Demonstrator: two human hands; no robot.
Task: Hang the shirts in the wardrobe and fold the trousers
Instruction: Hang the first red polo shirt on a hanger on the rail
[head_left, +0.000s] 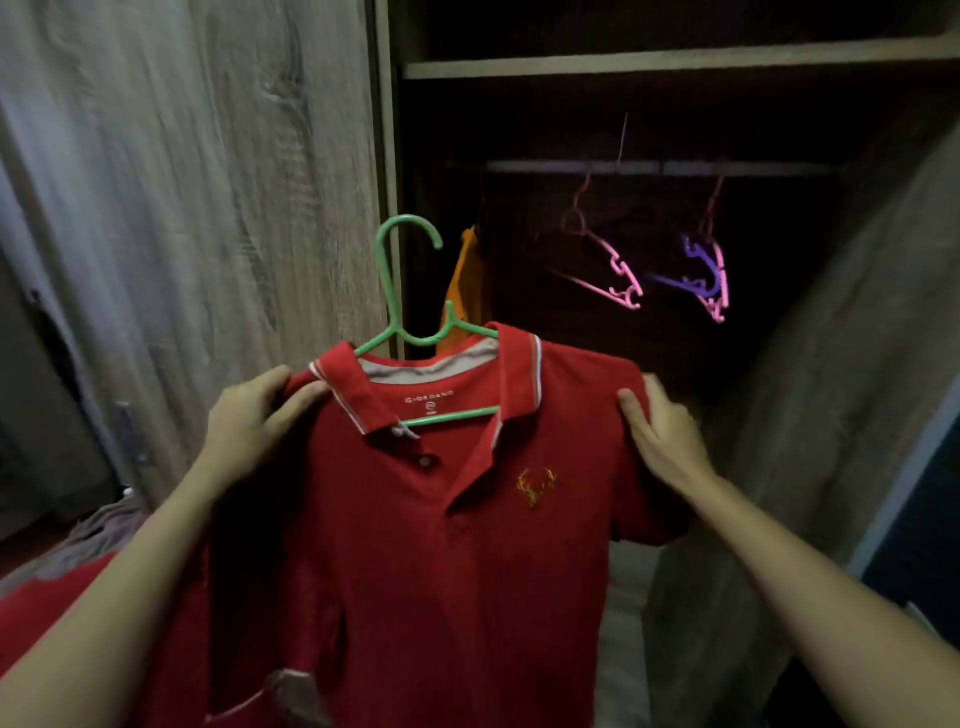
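A red polo shirt (415, 519) with a small gold emblem on the chest sits on a green plastic hanger (410, 291), held up in front of the open wardrobe. My left hand (254, 410) grips the shirt's left shoulder, fingers curled over the fabric beside the collar. My right hand (660, 421) holds the right shoulder, thumb in front and fingers behind. The hanger's hook points up, below and left of the wardrobe rail (665, 167).
Pink hangers (618, 270) and a purple hanger (696, 270) hang empty on the rail. An orange garment (465, 280) hangs at the rail's left end. A shelf (675, 60) runs above. The wardrobe door (208, 182) stands left, a side panel (810, 415) right. Crumpled clothes (98, 525) lie lower left.
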